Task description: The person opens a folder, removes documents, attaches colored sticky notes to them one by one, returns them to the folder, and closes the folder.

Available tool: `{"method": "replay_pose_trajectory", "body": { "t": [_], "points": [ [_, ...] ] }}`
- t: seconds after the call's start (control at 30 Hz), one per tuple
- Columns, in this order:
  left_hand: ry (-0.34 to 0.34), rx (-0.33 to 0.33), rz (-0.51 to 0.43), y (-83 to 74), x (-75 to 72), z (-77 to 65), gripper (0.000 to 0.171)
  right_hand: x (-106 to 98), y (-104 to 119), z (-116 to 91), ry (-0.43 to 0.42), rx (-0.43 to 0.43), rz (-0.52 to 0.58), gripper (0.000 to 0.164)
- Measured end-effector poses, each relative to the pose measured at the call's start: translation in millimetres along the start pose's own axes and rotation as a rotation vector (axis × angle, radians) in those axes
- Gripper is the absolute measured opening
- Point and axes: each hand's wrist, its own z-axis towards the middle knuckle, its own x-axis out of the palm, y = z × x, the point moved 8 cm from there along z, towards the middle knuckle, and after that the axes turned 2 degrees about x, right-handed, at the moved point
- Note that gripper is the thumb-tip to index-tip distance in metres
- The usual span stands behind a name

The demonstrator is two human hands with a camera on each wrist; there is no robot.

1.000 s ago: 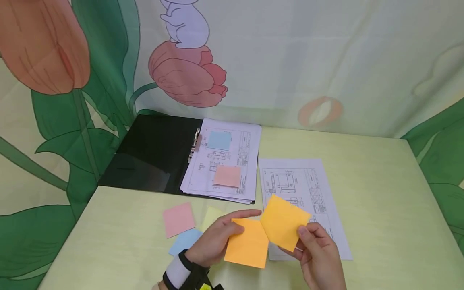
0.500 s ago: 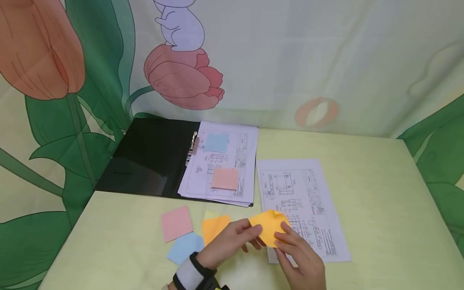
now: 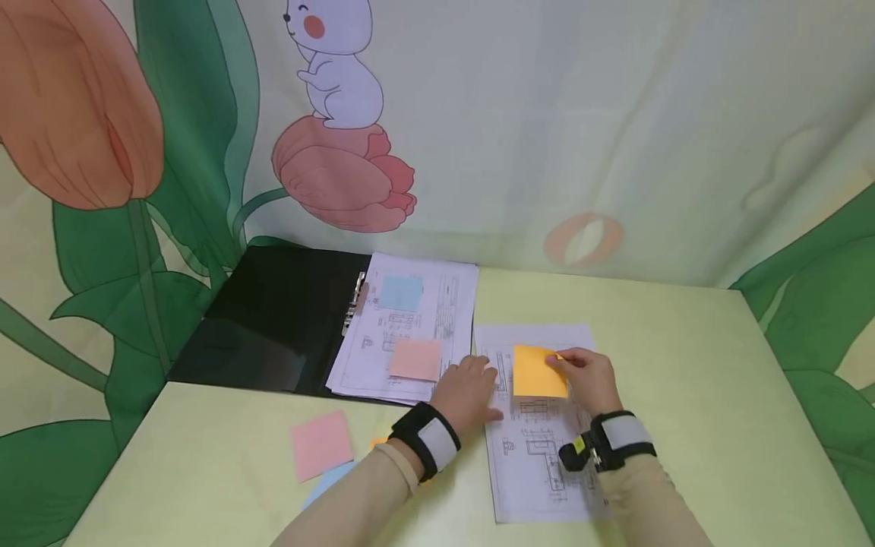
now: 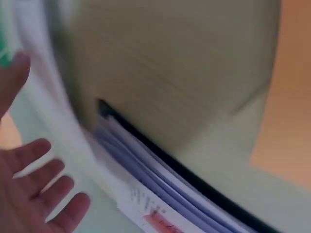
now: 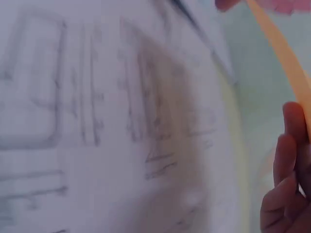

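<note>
My right hand (image 3: 589,380) pinches an orange sticky note (image 3: 538,374) by its right side, above the upper part of a loose drawing sheet (image 3: 522,486). Edge-on, the same note (image 5: 279,48) shows in the right wrist view beside my fingers (image 5: 285,155). My left hand (image 3: 466,395) is at the sheet's left edge, near the folder's papers, and holds nothing. In the left wrist view its fingers (image 4: 41,179) are spread and loosely extended. Whether they touch the sheet, I cannot tell.
An open black folder (image 3: 266,327) holds clipped drawings (image 3: 454,304) bearing a blue note (image 3: 400,293) and a pink note (image 3: 415,359). On the table (image 3: 232,456) lie another pink note (image 3: 321,444), a blue one (image 3: 328,484) and an orange one (image 3: 380,441), partly under my left arm.
Both hands have moved forward. My left hand has let go of the orange note it was helping hold and gone to the sheet's edge; my right hand carries that note over the sheet.
</note>
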Motion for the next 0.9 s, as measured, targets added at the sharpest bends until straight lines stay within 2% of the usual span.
{"method": "replay_pose_trajectory", "body": {
  "t": [0.03, 0.07, 0.13, 0.17, 0.27, 0.37, 0.53, 0.63, 0.8, 0.9],
  "points": [
    [0.034, 0.016, 0.111, -1.0, 8.3, 5.0, 0.075, 6.8, -6.2, 10.2, 0.042, 0.003, -0.008, 0.030],
    [0.086, 0.029, 0.175, -1.9, 17.4, 9.0, 0.083, 13.7, -12.9, 18.7, 0.080, 0.005, -0.018, 0.030],
    [0.183, 0.026, 0.214, -1.9, 31.3, 13.0, 0.093, 26.0, -25.6, 31.1, 0.125, 0.025, -0.044, 0.026],
    [0.205, 0.020, 0.216, -1.9, 34.1, 14.1, 0.094, 30.5, -29.6, 35.1, 0.141, 0.040, -0.054, 0.026],
    [0.202, -0.001, 0.221, -2.7, 32.0, 18.9, 0.094, 36.1, -34.8, 44.2, 0.155, 0.077, -0.090, 0.025],
    [0.174, -0.009, 0.244, -3.5, 27.6, 24.3, 0.092, 35.3, -28.8, 47.1, 0.151, 0.085, -0.118, 0.024],
    [0.169, -0.019, 0.301, -6.1, 20.7, 29.5, 0.093, 35.2, -17.9, 47.6, 0.134, 0.020, -0.192, 0.023],
    [0.169, -0.010, 0.352, -8.0, 15.3, 31.2, 0.103, 35.4, -13.6, 48.0, 0.139, 0.003, -0.217, 0.021],
    [0.235, 0.008, 0.379, -7.8, 16.1, 38.1, 0.123, 39.0, -13.8, 50.6, 0.184, 0.045, -0.250, 0.020],
    [0.286, -0.007, 0.379, -6.5, 22.0, 44.2, 0.126, 43.6, -14.4, 55.4, 0.203, 0.065, -0.337, 0.025]
  ]
}}
